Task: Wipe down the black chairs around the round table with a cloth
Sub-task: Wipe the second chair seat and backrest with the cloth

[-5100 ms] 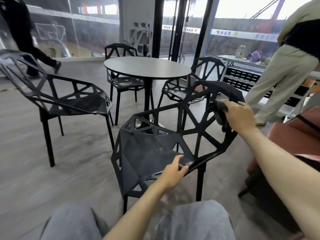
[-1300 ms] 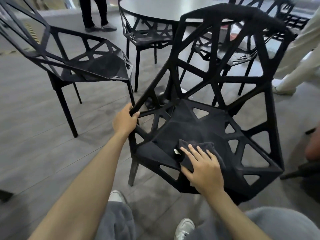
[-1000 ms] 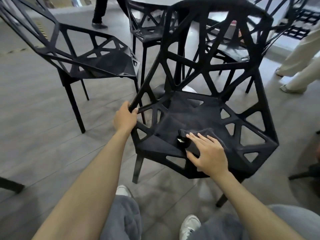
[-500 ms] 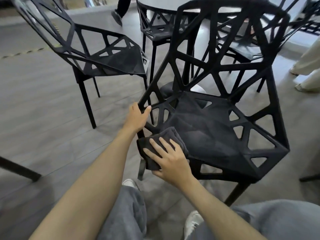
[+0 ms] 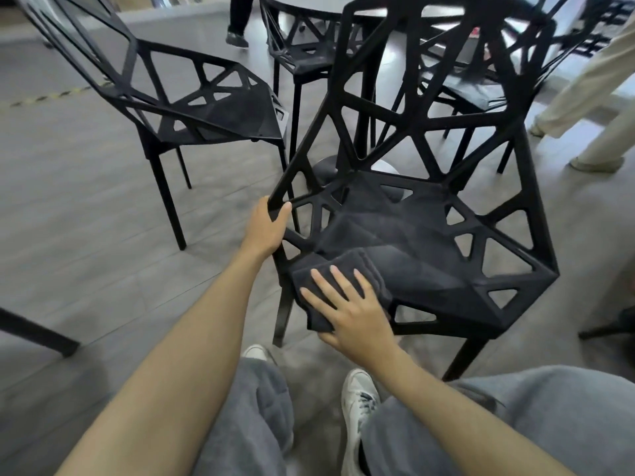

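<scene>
Head view: grey plank floor point(image 5: 86, 214) (black chairs point(image 5: 429, 235)).

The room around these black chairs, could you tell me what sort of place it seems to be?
Probably a café or public seating area, though I can't be sure. Several matching black geometric chairs ring a round pedestal table, the grey plank floor is open and wide, and other people walk past nearby.

Soft, even daylight is filling the scene, brightest at the upper right, and the chairs point(image 5: 429, 235) are casting only faint shadows on the floor point(image 5: 86, 218). Wide-angle distortion is bending the edges, and slight motion blur is softening the floor and background
</scene>
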Action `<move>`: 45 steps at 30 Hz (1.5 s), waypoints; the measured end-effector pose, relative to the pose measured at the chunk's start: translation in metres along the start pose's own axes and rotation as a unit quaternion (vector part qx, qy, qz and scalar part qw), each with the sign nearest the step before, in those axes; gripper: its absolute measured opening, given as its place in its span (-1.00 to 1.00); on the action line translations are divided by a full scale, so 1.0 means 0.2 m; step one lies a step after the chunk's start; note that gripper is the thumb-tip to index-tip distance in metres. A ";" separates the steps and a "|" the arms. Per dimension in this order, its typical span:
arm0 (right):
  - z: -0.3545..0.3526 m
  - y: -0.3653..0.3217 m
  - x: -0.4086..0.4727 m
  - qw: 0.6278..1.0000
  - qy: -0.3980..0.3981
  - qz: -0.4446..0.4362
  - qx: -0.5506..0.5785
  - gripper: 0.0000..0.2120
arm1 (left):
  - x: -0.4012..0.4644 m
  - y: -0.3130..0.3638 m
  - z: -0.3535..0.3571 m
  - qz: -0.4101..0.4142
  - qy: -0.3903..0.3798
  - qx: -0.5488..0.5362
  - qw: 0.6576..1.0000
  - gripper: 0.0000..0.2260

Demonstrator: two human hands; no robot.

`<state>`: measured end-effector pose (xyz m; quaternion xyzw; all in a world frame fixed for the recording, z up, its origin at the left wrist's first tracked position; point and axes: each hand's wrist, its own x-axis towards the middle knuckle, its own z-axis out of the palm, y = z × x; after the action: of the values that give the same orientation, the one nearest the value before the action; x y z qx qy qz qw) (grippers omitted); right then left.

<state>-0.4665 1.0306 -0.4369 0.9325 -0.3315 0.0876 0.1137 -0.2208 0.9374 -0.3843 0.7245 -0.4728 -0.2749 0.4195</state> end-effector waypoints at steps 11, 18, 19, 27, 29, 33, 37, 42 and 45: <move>0.07 -0.03 0.02 1.000 0.017 -0.024 0.001 -0.36 | -0.01 0.02 0.00 -0.012 0.035 0.155 0.987 -0.50; -0.03 0.21 -0.51 0.977 0.008 0.210 -0.017 -0.30 | -0.03 0.10 0.07 -0.044 0.053 0.147 0.987 -0.38; -0.04 0.22 -0.58 0.972 0.001 0.235 -0.024 -0.30 | -0.04 0.13 0.09 -0.052 0.057 0.147 0.986 -0.36; -0.04 -0.02 -0.39 0.909 0.055 0.410 0.041 -0.27 | -0.15 0.14 0.13 -0.050 0.080 0.148 0.984 -0.35; -0.04 -0.08 -0.27 0.932 0.049 0.358 0.043 -0.26 | -0.16 0.09 0.11 -0.033 0.074 0.170 0.982 -0.35; -0.02 -0.03 -0.23 0.965 0.053 0.257 0.027 -0.24 | -0.17 0.07 0.09 -0.010 0.063 0.193 0.979 -0.32; -0.04 0.18 -0.47 0.976 0.061 0.211 -0.001 -0.25 | -0.16 0.15 0.14 -0.036 0.073 0.218 0.972 -0.28; -0.12 0.25 -0.64 0.936 0.053 0.348 0.009 -0.19 | -0.16 0.26 0.23 -0.068 0.114 0.186 0.974 -0.30; -0.11 0.16 -0.70 0.888 0.087 0.449 0.037 -0.21 | -0.15 0.26 0.23 -0.076 0.114 0.179 0.974 -0.33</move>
<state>-0.5952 1.0961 -0.4435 0.6760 -0.7004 0.2222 0.0555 -0.2929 0.9381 -0.3617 0.8484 -0.4068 -0.1322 0.3118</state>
